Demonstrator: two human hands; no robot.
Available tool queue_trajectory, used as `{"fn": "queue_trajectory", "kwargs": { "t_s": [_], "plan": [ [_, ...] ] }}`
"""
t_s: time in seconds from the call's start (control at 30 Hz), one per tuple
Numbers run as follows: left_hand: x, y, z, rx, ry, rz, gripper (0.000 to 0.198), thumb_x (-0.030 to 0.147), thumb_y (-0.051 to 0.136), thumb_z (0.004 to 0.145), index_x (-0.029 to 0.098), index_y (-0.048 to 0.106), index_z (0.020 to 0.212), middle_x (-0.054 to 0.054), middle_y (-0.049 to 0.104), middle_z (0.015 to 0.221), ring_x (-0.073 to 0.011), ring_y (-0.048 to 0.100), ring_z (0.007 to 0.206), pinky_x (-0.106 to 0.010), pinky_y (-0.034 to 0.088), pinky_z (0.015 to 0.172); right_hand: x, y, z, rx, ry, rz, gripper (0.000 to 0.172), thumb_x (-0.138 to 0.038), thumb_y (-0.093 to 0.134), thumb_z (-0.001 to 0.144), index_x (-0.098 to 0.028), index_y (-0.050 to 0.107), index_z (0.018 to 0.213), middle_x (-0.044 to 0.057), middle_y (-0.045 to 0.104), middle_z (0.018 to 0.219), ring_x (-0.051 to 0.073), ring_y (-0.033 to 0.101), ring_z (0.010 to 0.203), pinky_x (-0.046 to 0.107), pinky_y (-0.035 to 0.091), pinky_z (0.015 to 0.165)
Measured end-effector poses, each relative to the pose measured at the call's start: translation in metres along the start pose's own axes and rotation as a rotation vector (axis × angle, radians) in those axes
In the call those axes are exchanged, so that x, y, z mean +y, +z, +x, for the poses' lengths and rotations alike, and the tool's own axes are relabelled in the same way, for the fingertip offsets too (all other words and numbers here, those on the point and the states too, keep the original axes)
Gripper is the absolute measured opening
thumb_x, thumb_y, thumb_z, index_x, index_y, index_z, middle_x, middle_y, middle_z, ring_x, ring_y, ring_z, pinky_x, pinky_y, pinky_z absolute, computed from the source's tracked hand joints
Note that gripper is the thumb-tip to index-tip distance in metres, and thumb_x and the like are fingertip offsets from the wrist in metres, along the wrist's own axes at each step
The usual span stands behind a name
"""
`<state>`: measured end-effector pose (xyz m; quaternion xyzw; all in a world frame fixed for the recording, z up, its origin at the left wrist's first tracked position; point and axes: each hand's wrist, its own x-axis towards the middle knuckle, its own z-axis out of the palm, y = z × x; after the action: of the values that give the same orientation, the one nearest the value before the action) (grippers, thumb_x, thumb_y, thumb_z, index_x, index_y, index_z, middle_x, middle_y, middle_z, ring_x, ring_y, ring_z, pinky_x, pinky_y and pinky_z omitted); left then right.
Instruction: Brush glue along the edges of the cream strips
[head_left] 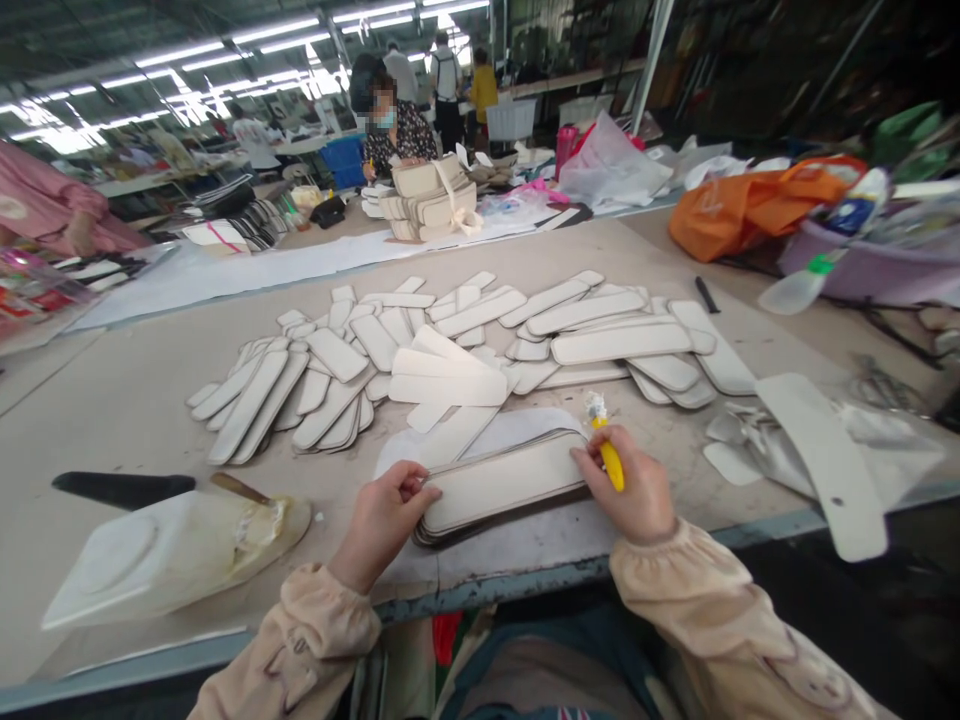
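A stack of off-white, round-ended strips with dark edges lies in front of me at the table's near edge. My left hand is closed at the stack's left end, thumb and fingers pinching the top strip's corner. At the opposite end my right hand grips a yellow-handled brush, its tip clumped with white. The thumb and fingertips of that hand also touch the stack's right end. Just beyond, a loose spread of similar strips covers the middle of the table, some fanned over others.
To the left lies a cut white plastic bottle with a wooden-handled tool in its mouth, beside a black-handled object. A curved white piece overhangs the right edge. Farther off are an orange bag and a seated co-worker.
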<state>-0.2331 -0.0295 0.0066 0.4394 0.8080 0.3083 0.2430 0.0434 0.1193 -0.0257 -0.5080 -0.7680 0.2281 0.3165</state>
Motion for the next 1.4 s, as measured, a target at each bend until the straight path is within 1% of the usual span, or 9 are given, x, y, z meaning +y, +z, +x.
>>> {"fn": "queue_trajectory", "kwargs": {
  "t_s": [0.23,0.37,0.5,0.6,0.7,0.87,1.13,1.33,1.4],
  "plan": [
    [0.005,0.0,0.003,-0.033,-0.04,0.037,0.03,0.04,0.066,0.072,0.02,0.059,0.092,0.005,0.06,0.063,-0.0141,0.057,0.057,-0.026,0.041,0.059,0.0,0.002,0.002,0.023,-0.028,-0.076,0.016,-0.038,0.059,0.082,-0.024,0.053,0.088,-0.003,0.066,0.068,0.017,0.067,0.06,0.025,0.045,0.056],
    [0.003,0.001,0.002,-0.02,-0.05,0.041,0.03,0.04,0.067,0.071,0.019,0.059,0.091,0.005,0.059,0.062,-0.0142,0.056,0.057,-0.026,0.04,0.059,0.002,0.004,0.001,0.055,-0.072,-0.107,0.017,-0.04,0.058,0.083,-0.024,0.053,0.086,-0.003,0.066,0.067,0.017,0.066,0.058,0.024,0.044,0.053],
    [-0.004,0.001,-0.001,-0.029,-0.055,-0.091,0.032,0.041,0.066,0.073,0.017,0.06,0.094,0.004,0.057,0.063,-0.0138,0.054,0.058,-0.026,0.041,0.058,0.006,0.007,0.0,0.085,-0.08,-0.133,0.022,-0.045,0.059,0.082,-0.024,0.054,0.087,-0.003,0.067,0.068,0.018,0.067,0.059,0.025,0.044,0.052],
    [-0.008,0.0,-0.004,-0.059,-0.061,-0.232,0.034,0.037,0.063,0.075,0.016,0.06,0.101,0.003,0.057,0.067,-0.013,0.054,0.06,-0.025,0.043,0.059,0.009,0.008,0.001,0.086,-0.077,-0.14,0.025,-0.047,0.059,0.081,-0.024,0.055,0.088,-0.003,0.067,0.067,0.019,0.068,0.06,0.026,0.044,0.052],
    [-0.012,0.0,-0.007,-0.082,-0.078,-0.302,0.039,0.033,0.065,0.073,0.014,0.059,0.107,0.002,0.057,0.07,-0.0127,0.055,0.062,-0.024,0.044,0.059,0.009,0.008,0.0,0.093,-0.086,-0.144,0.025,-0.048,0.059,0.081,-0.024,0.056,0.088,-0.002,0.067,0.067,0.019,0.068,0.059,0.026,0.044,0.051],
    [-0.016,0.002,-0.007,-0.049,-0.08,-0.239,0.035,0.032,0.068,0.073,0.015,0.064,0.102,0.002,0.058,0.069,-0.0126,0.055,0.062,-0.024,0.044,0.061,0.012,0.01,0.0,0.094,-0.092,-0.182,0.025,-0.048,0.059,0.082,-0.024,0.056,0.089,-0.002,0.067,0.068,0.019,0.067,0.058,0.025,0.042,0.05],
    [-0.01,0.001,-0.007,-0.035,-0.113,-0.156,0.032,0.037,0.066,0.072,0.014,0.066,0.095,0.001,0.058,0.065,-0.0141,0.054,0.059,-0.025,0.043,0.059,0.01,0.01,-0.001,0.093,-0.161,-0.262,0.024,-0.045,0.055,0.086,-0.022,0.055,0.088,-0.002,0.065,0.067,0.017,0.064,0.053,0.025,0.04,0.047],
    [-0.015,0.002,-0.007,-0.061,-0.114,-0.136,0.038,0.045,0.066,0.073,0.016,0.064,0.098,0.001,0.059,0.068,-0.0161,0.057,0.063,-0.026,0.045,0.061,0.009,0.009,0.001,0.068,-0.176,-0.265,0.016,-0.037,0.056,0.088,-0.022,0.054,0.089,-0.002,0.064,0.069,0.016,0.063,0.056,0.026,0.044,0.05],
    [-0.018,0.003,-0.005,-0.07,-0.122,-0.137,0.042,0.049,0.066,0.072,0.017,0.064,0.099,0.001,0.06,0.068,-0.0167,0.058,0.063,-0.027,0.046,0.061,0.006,0.007,0.002,0.096,-0.207,-0.282,0.013,-0.033,0.056,0.088,-0.021,0.054,0.092,0.001,0.066,0.074,0.018,0.065,0.063,0.028,0.048,0.055]
  ]
}}
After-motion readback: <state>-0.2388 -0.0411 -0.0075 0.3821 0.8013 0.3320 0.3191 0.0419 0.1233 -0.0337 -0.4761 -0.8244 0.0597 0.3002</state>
